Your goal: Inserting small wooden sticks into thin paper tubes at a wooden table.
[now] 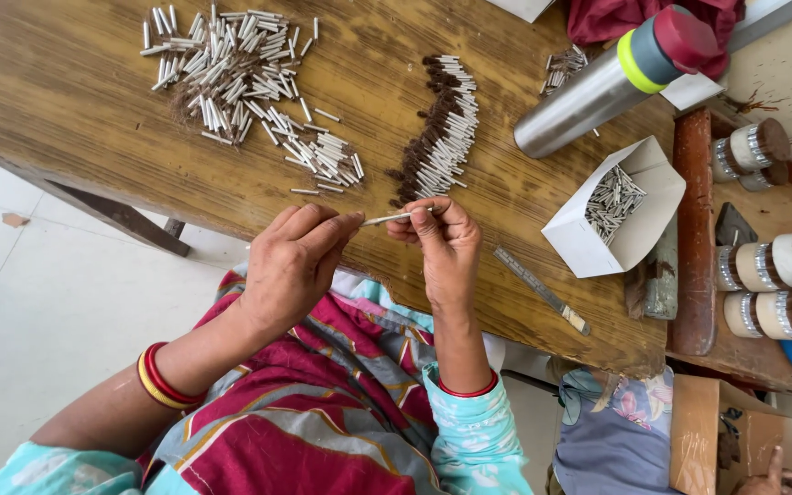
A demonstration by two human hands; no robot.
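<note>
Both hands' fingers [323, 229] pinch shut on a thin pale paper tube [396, 218] over rough wooden table [66, 101].

Seen from above, both forearms angled up and inward, left hand [291, 261] curled with thumb and fingers pinched together, right hand [446, 243] close beside it, fingertips likewise pinched, wrists bent, knuckles facing the camera, bangles circling both wrists.

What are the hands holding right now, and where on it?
Both hands pinch one thin white stick: the left hand at its near end, the right hand at the far end, above the wooden table.
</note>
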